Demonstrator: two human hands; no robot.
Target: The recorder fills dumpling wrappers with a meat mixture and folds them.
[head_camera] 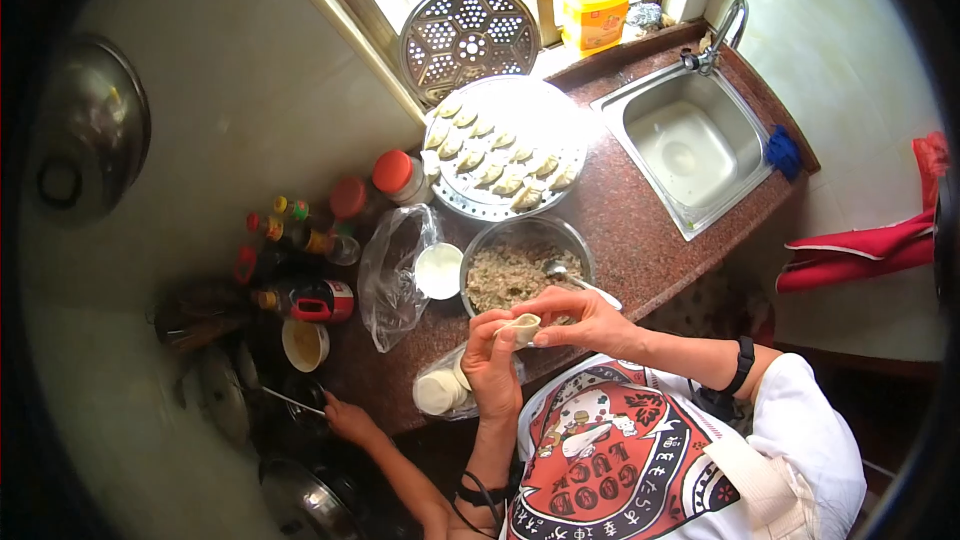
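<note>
My left hand and my right hand hold one dumpling between their fingertips, its wrapper folded over with an opening toward the right. Just beyond them is a steel bowl of minced filling, a spoon resting in it. Round dumpling wrappers lie in a plastic bag left of my left hand. A small white bowl stands against the steel bowl's left side. Behind, folded dumplings sit in rows on a round perforated metal tray.
A steel sink with a faucet is at the right. Sauce bottles, red-lidded jars and a clear plastic bag stand or lie left. Another person's hand holds a thin utensil near the stove, beside a pot lid.
</note>
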